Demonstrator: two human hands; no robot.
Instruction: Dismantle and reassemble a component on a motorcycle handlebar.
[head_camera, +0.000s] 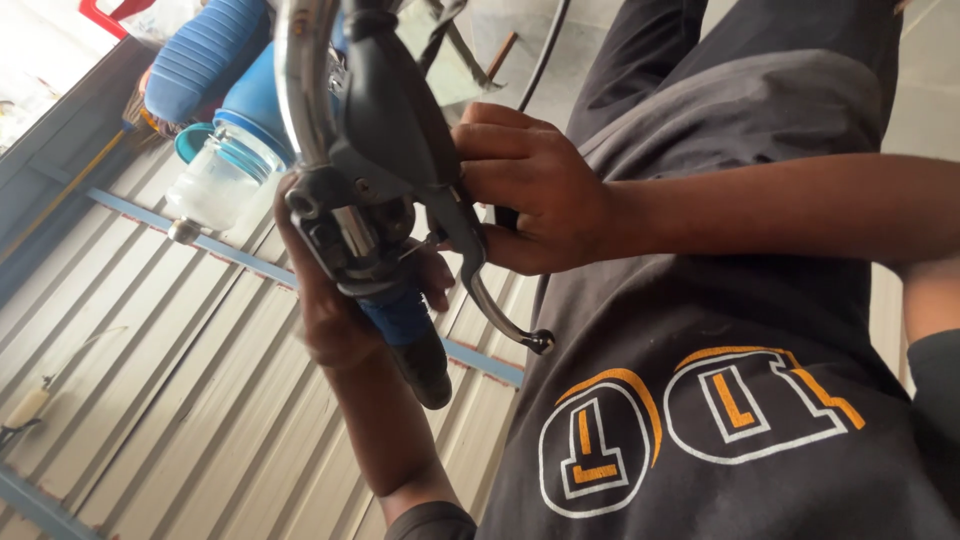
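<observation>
A chrome bicycle handlebar (300, 80) carries a dark grey brake lever housing (390, 120), with a silver brake lever (495, 310) curving down to a black tip. My left hand (325, 320) reaches up from below and wraps the blue and black handlebar grip (412, 335) just under the housing. From the right, my right hand (535, 190) presses its fingers against the side of the housing, above the lever's pivot. A thin wire end (420, 245) sticks out near the clamp, between both hands.
A blue ribbed bottle (205, 50) and a clear jar with a blue lid (220, 180) sit at the upper left. Behind the handlebar runs a beige corrugated metal panel (150, 390) with a blue strip. A black cable (545, 50) hangs above. My dark printed shirt (720, 400) fills the lower right.
</observation>
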